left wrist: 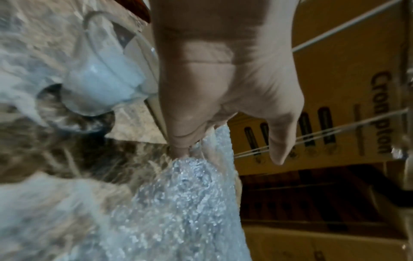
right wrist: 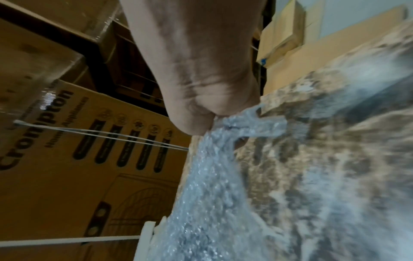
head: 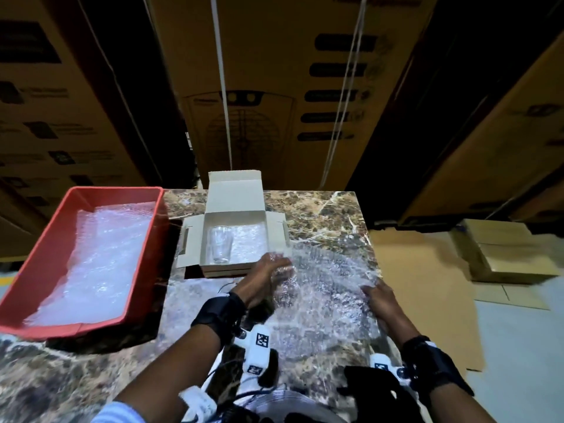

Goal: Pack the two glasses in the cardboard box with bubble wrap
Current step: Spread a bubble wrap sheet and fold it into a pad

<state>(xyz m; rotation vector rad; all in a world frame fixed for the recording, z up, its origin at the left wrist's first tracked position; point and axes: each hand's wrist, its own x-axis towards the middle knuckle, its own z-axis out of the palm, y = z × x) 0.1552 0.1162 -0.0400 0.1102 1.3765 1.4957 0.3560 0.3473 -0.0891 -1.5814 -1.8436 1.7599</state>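
A small open cardboard box (head: 195,236) stands on the marble table (head: 320,209). A clear glass (head: 221,244) lies in its left half. In the right half lies bubble wrap (head: 250,242), and I cannot tell what is under it. Just right of the box, both hands hold a loose bubble wrap sheet (head: 323,288) over the table. My left hand (head: 279,265) pinches the sheet's near-left edge by the box's front corner. My right hand (head: 370,290) pinches its right edge. The wrist views show each pinch: left hand (left wrist: 190,148) on the sheet (left wrist: 183,203), right hand (right wrist: 210,121) on the sheet (right wrist: 212,194).
A red tray (head: 45,254) with more bubble wrap overhangs the table's left side. Tall strapped cartons (head: 274,87) rise behind the table. On the floor to the right lie flat cardboard (head: 421,270) and stacked small boxes (head: 503,251).
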